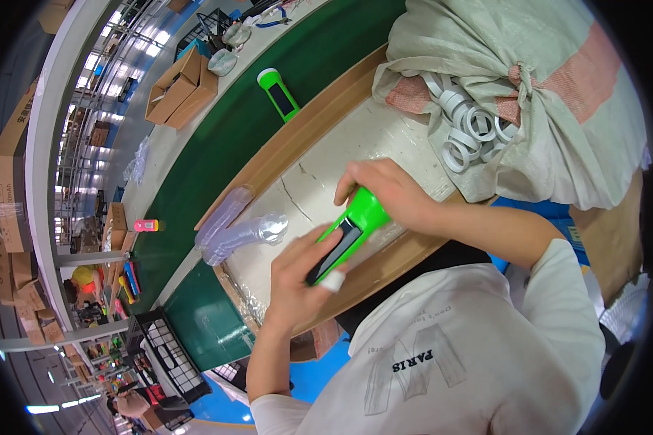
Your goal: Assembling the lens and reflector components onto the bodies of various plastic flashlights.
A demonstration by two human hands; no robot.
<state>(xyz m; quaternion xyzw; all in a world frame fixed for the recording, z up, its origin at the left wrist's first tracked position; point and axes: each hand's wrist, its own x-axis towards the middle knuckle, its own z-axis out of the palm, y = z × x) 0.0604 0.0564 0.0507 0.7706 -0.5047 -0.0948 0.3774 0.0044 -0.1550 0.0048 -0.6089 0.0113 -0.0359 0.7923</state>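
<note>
Both my hands hold a bright green flashlight with a long black panel along its body, tilted over a shallow tray. My left hand wraps the narrow lower end, fingers lying across the panel; a white covering shows on one fingertip. Around the wide upper end curls my right hand, which hides the end face. Below the hands is the cardboard-sided tray with a pale bottom. Two stacks of clear plastic cups or lenses lie at its left end. White rings spill from a woven sack at the right.
Beyond the tray, a second green flashlight with a white rim lies on the green belt. Farther left are a pink object, an open cardboard box on the ledge and a black crate. Another person is far left.
</note>
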